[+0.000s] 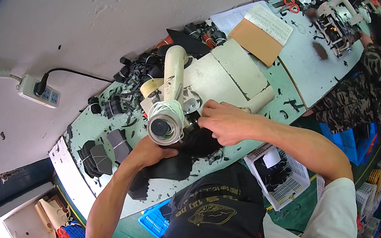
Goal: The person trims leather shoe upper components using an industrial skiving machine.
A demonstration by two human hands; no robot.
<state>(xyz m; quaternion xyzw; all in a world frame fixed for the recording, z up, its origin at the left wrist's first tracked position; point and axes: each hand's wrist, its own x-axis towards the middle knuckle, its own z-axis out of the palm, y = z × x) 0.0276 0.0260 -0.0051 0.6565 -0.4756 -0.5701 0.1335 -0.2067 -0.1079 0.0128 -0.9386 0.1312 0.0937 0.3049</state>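
Observation:
A cream-coloured bench machine [225, 77] with a curved arm stands on the pale green worktable. String is wound round the arm's round front end [165, 127]. Just below that end, my left hand [150, 152] grips a black sheet-like piece [170, 167], thumb along it; its other fingers are mostly hidden. My right hand [225, 124] is closed beside the machine's working end, fingertips curled against dark parts and black material [202, 143]. What those fingertips hold, if anything, cannot be made out.
Bundled black pieces [95, 159] lie left, with a heap of small black bundles [141, 68] behind. A notebook [262, 35] lies at the back. A white basket [279, 176] is at right. A power strip [39, 92] hangs on the wall. Another person's camouflage-clad leg [375, 99] is far right.

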